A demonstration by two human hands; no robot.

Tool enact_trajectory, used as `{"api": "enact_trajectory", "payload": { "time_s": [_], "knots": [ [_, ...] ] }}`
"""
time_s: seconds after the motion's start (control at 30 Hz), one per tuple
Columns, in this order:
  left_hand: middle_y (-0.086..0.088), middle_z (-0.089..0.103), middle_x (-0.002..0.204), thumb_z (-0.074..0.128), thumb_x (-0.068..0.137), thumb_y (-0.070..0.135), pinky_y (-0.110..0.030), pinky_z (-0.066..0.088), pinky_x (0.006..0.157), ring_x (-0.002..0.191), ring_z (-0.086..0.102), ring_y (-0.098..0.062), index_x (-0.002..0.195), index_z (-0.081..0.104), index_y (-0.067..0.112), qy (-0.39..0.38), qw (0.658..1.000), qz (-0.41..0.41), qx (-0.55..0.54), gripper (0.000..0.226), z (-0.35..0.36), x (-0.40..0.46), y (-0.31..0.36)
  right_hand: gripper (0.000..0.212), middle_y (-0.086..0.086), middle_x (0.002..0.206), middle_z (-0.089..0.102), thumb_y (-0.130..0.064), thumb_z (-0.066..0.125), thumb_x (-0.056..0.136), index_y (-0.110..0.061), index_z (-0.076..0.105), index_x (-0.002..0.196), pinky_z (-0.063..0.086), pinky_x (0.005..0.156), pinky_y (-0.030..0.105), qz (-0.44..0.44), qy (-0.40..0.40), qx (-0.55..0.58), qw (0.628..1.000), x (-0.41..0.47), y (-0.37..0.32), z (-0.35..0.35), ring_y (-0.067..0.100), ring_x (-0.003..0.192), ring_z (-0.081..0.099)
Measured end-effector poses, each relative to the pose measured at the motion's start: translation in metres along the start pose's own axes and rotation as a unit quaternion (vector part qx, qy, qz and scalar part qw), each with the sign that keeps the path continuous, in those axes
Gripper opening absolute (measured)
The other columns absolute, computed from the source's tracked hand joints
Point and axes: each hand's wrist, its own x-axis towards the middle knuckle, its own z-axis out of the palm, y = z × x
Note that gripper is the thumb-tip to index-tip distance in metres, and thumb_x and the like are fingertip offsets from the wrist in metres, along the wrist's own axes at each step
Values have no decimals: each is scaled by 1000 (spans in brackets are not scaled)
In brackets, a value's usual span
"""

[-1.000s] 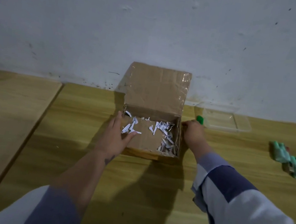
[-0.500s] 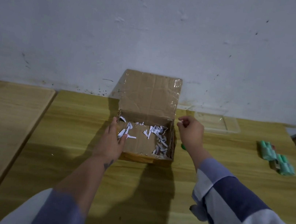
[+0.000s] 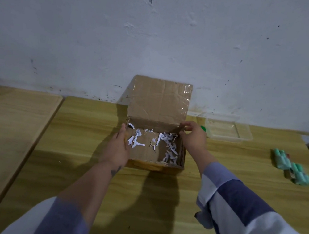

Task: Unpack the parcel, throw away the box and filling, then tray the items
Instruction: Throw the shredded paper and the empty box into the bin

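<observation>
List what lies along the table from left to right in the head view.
Left hand → cardboard box → right hand → clear tray → green items.

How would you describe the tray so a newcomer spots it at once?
Start at the open cardboard box against the wall. Just right of it, past the right hand, sits the tray. Unlike the green items farther right, it is clear plastic, shallow and rectangular.
</observation>
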Motion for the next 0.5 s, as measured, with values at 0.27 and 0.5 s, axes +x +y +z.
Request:
{"api": "enact_trajectory", "payload": {
  "time_s": [0.27, 0.5],
  "knots": [
    [-1, 37, 150, 33, 101, 18, -29, 35, 79, 117, 51, -27, 152, 14, 29, 21, 999, -8, -25, 55, -5, -10, 17, 32, 9, 111, 69, 1, 58, 85, -14, 68, 111, 49, 77, 25, -2, 26, 38, 999, -8, 3, -17, 25, 100, 64],
    [-5, 47, 141, 34, 101, 20, -32, 38, 79, 115, 52, -27, 151, 17, 31, 15, 998, 56, -29, 54, 16, -42, 58, 31, 9, 108, 70, 0, 60, 83, -13, 70, 110, 44, 78, 21, -4, 84, 58, 995, -40, 38, -80, 25, 99, 66]
  ]
}}
